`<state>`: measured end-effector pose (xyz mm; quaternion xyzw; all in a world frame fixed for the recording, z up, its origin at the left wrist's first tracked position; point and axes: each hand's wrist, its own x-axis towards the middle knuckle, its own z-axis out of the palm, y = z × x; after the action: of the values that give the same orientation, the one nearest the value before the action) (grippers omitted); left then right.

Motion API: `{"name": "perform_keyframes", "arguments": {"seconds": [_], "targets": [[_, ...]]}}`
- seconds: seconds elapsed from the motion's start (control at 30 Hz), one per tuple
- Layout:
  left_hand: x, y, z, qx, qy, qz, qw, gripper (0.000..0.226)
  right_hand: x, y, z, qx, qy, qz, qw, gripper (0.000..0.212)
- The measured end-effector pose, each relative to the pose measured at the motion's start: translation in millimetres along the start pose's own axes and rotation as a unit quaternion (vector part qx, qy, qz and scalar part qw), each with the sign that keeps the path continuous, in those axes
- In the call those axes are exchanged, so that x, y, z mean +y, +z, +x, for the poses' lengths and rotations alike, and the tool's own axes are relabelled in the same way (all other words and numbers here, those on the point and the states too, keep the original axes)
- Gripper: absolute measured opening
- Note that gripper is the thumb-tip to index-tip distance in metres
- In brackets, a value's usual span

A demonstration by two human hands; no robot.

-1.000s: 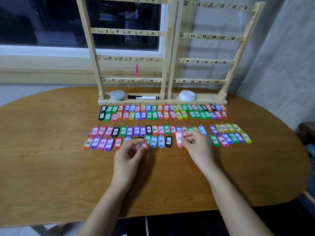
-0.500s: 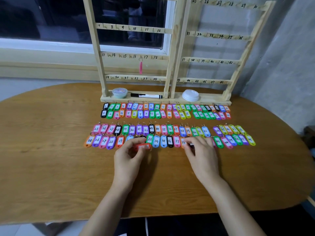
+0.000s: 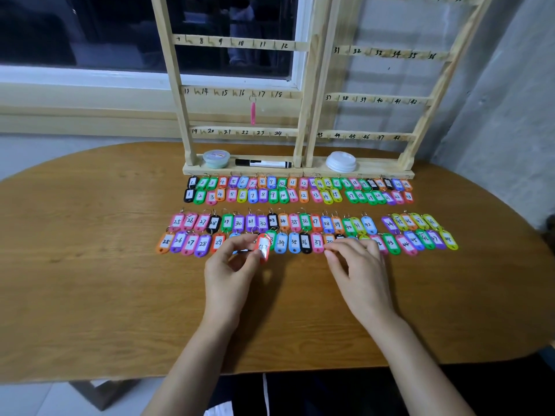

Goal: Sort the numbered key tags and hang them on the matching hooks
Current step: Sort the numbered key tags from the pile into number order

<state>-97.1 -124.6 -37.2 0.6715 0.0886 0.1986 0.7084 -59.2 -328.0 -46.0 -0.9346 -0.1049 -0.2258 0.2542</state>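
The left hand [image 3: 231,265] pinches a red key tag [image 3: 264,246] between thumb and fingertips and holds it lifted just above the near row of key tags [image 3: 304,242]; its white label is turned to the person, but the number is too blurred to read. The right hand [image 3: 357,271] lies with bent fingers on the same row, toward 1 o'clock of the left hand, and possibly it pinches one tag there, but the fingers hide this. The step in hand seems to be the ordering of the tags, so the person should read the label first, then put the red tag down in the gap of the near row at its own number, ring pointing to 12 o'clock like the neighbours. The tags lie very close, so a slow lowering from above is better than sliding, which can push the others out of line. The right hand can keep the neighbours flat during this. Four rows of coloured tags lie on the oval wooden surface [image 3: 90,265], and at 12 o'clock stands the wooden rack [image 3: 309,94] with numbered hooks, where one pink tag [image 3: 253,112] hangs near number 17. On its base are a small tub [image 3: 216,159], a black marker [image 3: 264,163] and a white lid [image 3: 341,161]. A dark window [image 3: 90,31] is at 10 o'clock and a grey wall [image 3: 510,115] at 2 o'clock.
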Motion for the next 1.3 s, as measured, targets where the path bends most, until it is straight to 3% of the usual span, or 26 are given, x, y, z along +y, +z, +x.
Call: {"name": "perform_keyframes", "arguments": {"seconds": [0.2,0.47,0.8,0.9,0.97,1.13,1.3], "targets": [[0,4,3,-0.02,-0.001,-0.014,1.0,0.022,-11,-2,3,0.001,0.003,0.094,0.996,0.015],[14,39,2,-0.097,-0.039,-0.062,0.993,0.017,-32,-21,19,-0.051,0.065,0.33,0.94,0.015],[15,109,7,-0.199,0.038,0.039,0.978,0.023,27,-58,31,-0.037,0.123,0.334,0.934,0.019],[5,129,17,-0.234,0.134,0.17,0.948,0.017,64,-72,51,0.019,0.172,0.332,0.927,0.017],[-1,140,25,-0.256,0.227,0.27,0.9,0.016,92,-77,68,0.034,0.199,0.304,0.931,0.014],[-8,171,28,-0.309,0.336,0.386,0.802,0.023,129,-66,98,-0.057,0.216,0.19,0.956,0.007],[-15,183,27,-0.344,0.342,0.397,0.779,0.036,129,-51,111,-0.081,0.183,0.161,0.966,0.017]]}}
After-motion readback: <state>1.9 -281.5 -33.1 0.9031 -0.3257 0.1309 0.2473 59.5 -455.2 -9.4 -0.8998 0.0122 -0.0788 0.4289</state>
